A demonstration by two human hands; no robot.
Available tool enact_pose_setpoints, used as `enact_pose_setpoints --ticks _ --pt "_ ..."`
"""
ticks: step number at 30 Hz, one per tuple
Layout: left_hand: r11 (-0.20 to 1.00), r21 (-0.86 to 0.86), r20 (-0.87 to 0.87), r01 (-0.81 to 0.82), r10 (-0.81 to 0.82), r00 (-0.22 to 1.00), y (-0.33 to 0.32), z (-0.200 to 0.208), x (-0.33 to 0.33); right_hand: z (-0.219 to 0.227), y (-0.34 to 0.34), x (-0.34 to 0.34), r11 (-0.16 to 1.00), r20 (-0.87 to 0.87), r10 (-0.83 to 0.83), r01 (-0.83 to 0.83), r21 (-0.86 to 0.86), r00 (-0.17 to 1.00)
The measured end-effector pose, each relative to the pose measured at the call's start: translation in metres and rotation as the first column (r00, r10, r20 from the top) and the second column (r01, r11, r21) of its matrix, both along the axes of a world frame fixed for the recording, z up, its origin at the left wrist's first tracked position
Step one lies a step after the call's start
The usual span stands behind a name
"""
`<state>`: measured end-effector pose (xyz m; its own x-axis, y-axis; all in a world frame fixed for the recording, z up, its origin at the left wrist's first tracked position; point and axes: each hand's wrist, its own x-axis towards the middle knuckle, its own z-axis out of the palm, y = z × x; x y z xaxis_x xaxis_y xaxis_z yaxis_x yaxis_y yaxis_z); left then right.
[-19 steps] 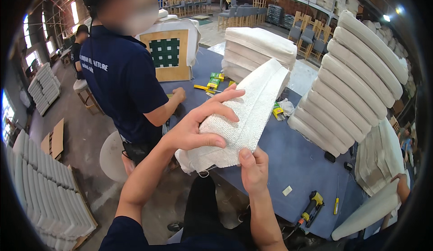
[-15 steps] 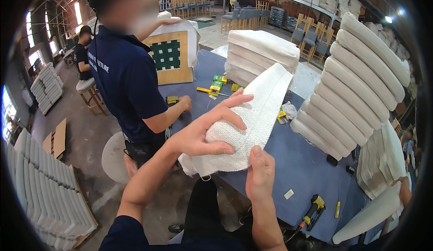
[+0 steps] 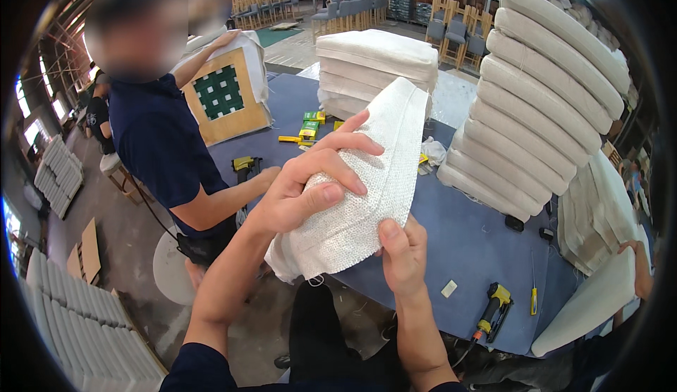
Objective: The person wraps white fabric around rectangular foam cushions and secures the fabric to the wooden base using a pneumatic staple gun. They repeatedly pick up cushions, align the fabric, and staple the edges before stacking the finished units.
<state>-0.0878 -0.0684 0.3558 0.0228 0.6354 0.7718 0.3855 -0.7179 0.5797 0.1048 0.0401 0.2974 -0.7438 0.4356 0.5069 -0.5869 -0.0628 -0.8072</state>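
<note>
A seat cushion (image 3: 360, 226) in white woven fabric is held up in front of me above the near table edge, tilted with its narrow end pointing away. My left hand (image 3: 307, 191) grips it from the left, fingers curled over the fabric and thumb pressed on its face. At the lower right edge my right hand (image 3: 404, 254) pinches the fabric, thumb on top and the other fingers partly hidden behind. A loose thread loop hangs from the cushion's lower edge.
On the blue table (image 3: 451, 230) lie a yellow-black staple gun (image 3: 491, 312), a screwdriver (image 3: 534, 300) and small green-yellow boxes (image 3: 309, 129). Stacked cushions (image 3: 525, 110) rise at right, more (image 3: 377, 60) behind. At left a co-worker (image 3: 159, 131) holds a cushion with a wooden base (image 3: 243, 125).
My left fingers have curled more and the thumb has drawn back along the fabric. My right thumb still pinches the edge, slightly higher. The surroundings have shifted left in view.
</note>
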Motion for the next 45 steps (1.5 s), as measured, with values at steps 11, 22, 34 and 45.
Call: enact_pose_setpoints --ticks 11,22,34,45 --pt "0.997 -0.068 -0.082 -0.034 0.028 0.996 0.019 0.002 0.005 -0.008 0.024 0.007 0.976 -0.01 0.094 -0.095 -0.195 0.995" --pt "0.968 -0.034 -0.093 -0.249 0.245 0.965 -0.009 -0.008 0.001 -0.027 0.011 -0.016 0.999 -0.107 0.002 -0.007 -0.049 0.994" --pt "0.405 0.035 -0.009 -0.914 0.914 0.405 -0.09 -0.081 0.093 -0.027 -0.045 -0.043 0.942 -0.077 -0.123 0.141 0.304 0.989" --pt "0.398 -0.083 0.039 -0.914 0.917 0.396 -0.128 -0.068 0.102 -0.047 -0.089 -0.035 0.907 -0.061 -0.11 0.125 0.403 0.992"
